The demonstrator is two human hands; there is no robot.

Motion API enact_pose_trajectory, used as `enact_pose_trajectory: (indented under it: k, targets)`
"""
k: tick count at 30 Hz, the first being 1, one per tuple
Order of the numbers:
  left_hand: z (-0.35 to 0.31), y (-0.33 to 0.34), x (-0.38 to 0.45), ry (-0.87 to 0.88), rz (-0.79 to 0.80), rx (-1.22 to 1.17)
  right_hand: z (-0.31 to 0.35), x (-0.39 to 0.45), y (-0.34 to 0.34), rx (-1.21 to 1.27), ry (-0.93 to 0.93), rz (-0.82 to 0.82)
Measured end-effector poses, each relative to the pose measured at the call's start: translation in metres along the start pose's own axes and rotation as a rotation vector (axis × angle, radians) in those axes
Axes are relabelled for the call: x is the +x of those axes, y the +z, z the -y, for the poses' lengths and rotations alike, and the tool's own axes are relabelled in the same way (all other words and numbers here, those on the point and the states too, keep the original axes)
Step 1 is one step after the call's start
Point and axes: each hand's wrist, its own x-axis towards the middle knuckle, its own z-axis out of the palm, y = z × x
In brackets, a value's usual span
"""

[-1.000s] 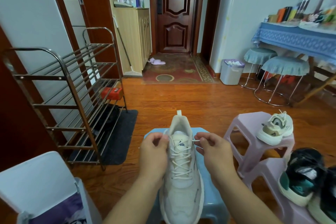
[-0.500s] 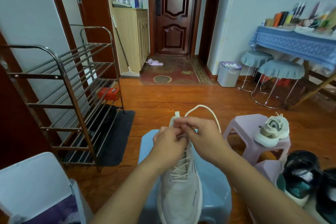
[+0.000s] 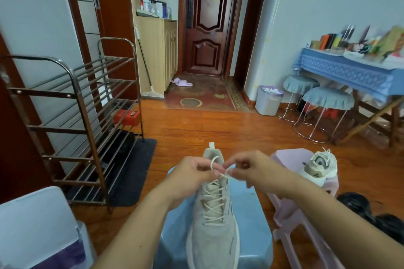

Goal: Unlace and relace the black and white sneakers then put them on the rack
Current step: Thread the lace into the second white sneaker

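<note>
The left hand [image 3: 192,172] pinched a small loop of cream shoelace [image 3: 213,162], and the right hand [image 3: 251,170] pinched the lace beside it, both above the tongue of a cream sneaker [image 3: 213,225]. That sneaker lay, toe toward the person, on a blue plastic stool [image 3: 251,236]. Its mate [image 3: 319,167] sat on a pink stool [image 3: 286,157] to the right. The metal shoe rack [image 3: 72,120] stood well apart at left.

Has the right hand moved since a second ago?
Yes. The right hand was beside the sneaker, level with its upper laces; now it is farther up toward the heel, pinching the lace.
</note>
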Motion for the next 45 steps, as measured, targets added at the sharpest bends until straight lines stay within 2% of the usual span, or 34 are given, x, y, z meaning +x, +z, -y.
enact_pose_trajectory:
  k: [1, 3, 6, 8, 11, 13, 14, 16, 18, 23, 26, 30, 35, 45]
  targets:
    - [-0.002, -0.001, -0.003, -0.006, 0.022, 0.007, 0.004, -0.004, 0.006, 0.066, 0.036, 0.064]
    - [-0.003, -0.001, -0.004, 0.008, -0.03, 0.077, 0.008, -0.005, 0.021, 0.171, 0.105, 0.054]
    - [0.006, 0.009, 0.003, 0.187, -0.326, 0.352, 0.011, 0.002, 0.029, 0.274, 0.269, -0.037]
    - [0.012, 0.02, 0.006, 0.317, -0.419, 0.432, 0.014, 0.006, 0.031, 0.347, 0.332, -0.011]
    - [0.013, 0.029, 0.002, 0.349, -0.419, 0.327, 0.018, 0.007, 0.033, 0.67, 0.361, 0.038]
    - [0.012, 0.027, -0.002, 0.275, -0.396, 0.19, 0.021, 0.009, 0.034, 0.797, 0.305, -0.038]
    - [0.013, 0.026, -0.002, 0.231, -0.385, 0.135, 0.021, 0.01, 0.035, 0.749, 0.283, -0.134]
    - [0.015, 0.024, -0.004, 0.159, -0.375, 0.047, 0.017, 0.016, 0.038, 0.438, 0.269, -0.284]
    - [0.018, 0.023, -0.006, 0.096, -0.378, -0.029, 0.01, 0.023, 0.043, 0.217, 0.287, -0.235]
    - [0.009, 0.029, -0.012, 0.02, -0.336, -0.419, 0.001, 0.027, 0.046, 0.26, 0.293, -0.11]
    - [0.005, 0.028, -0.012, -0.011, -0.292, -0.574, -0.001, 0.024, 0.047, 0.199, 0.27, -0.052]
    - [0.007, 0.024, -0.009, -0.057, -0.295, -0.557, -0.003, 0.02, 0.053, 0.24, 0.234, 0.021]
    - [0.015, 0.018, -0.003, -0.059, -0.303, -0.474, -0.015, 0.016, 0.042, 0.289, 0.049, 0.167]
    - [0.013, 0.013, -0.001, -0.096, -0.32, -0.411, 0.0, 0.021, 0.052, 0.246, 0.205, 0.168]
